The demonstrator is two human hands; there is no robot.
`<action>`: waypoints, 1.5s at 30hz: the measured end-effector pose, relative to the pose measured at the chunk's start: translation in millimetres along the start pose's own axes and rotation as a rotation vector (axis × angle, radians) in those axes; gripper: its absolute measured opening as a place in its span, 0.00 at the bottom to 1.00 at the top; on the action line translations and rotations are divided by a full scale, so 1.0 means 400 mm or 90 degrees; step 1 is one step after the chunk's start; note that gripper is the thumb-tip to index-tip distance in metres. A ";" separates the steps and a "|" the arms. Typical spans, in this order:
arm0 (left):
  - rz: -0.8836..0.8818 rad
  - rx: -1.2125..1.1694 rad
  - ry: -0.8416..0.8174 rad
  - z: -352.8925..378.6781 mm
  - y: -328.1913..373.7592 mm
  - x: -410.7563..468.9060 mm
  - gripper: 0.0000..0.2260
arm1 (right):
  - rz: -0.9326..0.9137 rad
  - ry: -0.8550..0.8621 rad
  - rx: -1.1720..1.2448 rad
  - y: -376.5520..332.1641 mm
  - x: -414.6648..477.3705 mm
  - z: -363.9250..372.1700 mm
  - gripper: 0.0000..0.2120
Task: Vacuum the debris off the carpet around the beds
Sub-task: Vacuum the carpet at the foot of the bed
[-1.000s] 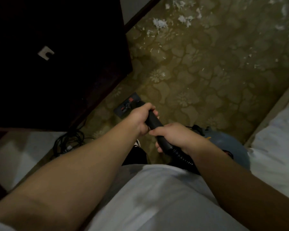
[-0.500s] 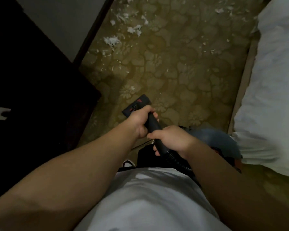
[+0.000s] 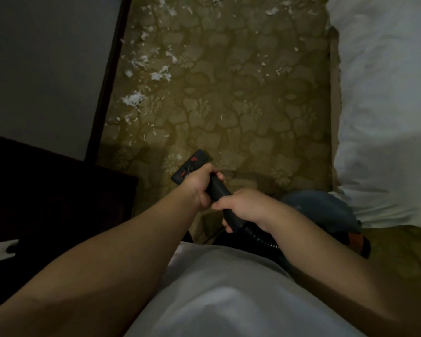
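Black vacuum tube [image 3: 218,190]: left hand [image 3: 197,188] grip curled round the front, right hand [image 3: 243,207] grip curled round the rear, by ribbed hose [image 3: 258,235]. Its nozzle [image 3: 192,164] sits on the carpet at centre; red marks unreadable. Olive floral carpet [image 3: 241,105]. White debris [image 3: 134,99]: thickest at 11 o'clock, along wall [image 3: 46,69]. White bed [image 3: 384,105]: 3 o'clock. Blue vacuum body [image 3: 326,210]: 4 o'clock.

Dim, murky picture with a yellowish cast; the dark cabinet [image 3: 58,203] is lost in shadow, the white bed [image 3: 387,105] brightest. Edges bend and blur.
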State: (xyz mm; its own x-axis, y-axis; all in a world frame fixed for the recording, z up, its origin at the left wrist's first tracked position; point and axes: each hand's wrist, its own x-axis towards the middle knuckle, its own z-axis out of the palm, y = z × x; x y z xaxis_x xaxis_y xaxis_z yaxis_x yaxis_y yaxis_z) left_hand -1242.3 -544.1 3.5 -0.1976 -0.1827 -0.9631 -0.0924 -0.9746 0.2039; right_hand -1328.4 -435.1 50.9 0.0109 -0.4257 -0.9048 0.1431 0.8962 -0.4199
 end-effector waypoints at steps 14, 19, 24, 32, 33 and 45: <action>-0.071 0.053 0.019 -0.146 0.272 0.160 0.11 | 0.087 0.042 -0.028 -0.237 0.211 0.124 0.23; -0.087 0.087 0.003 -0.197 0.400 0.194 0.07 | 0.133 0.065 -0.016 -0.370 0.249 0.175 0.24; -0.122 0.110 -0.024 -0.188 0.518 0.188 0.10 | 0.149 0.089 -0.010 -0.485 0.265 0.172 0.14; -0.137 0.172 -0.041 -0.151 0.585 0.174 0.08 | 0.152 0.119 0.016 -0.548 0.246 0.173 0.15; -0.146 0.183 -0.044 -0.130 0.584 0.175 0.07 | 0.154 0.117 0.035 -0.541 0.237 0.155 0.15; -0.162 0.279 -0.082 0.205 0.482 0.218 0.04 | 0.138 0.133 0.154 -0.432 0.186 -0.131 0.15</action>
State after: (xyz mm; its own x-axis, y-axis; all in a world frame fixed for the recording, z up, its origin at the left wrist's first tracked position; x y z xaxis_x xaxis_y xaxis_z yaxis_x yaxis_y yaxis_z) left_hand -1357.6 -737.6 -26.8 -0.2313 0.0967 -0.9681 -0.5472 -0.8357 0.0473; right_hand -1404.4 -615.2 52.7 -0.1320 -0.1726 -0.9761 0.3892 0.8966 -0.2112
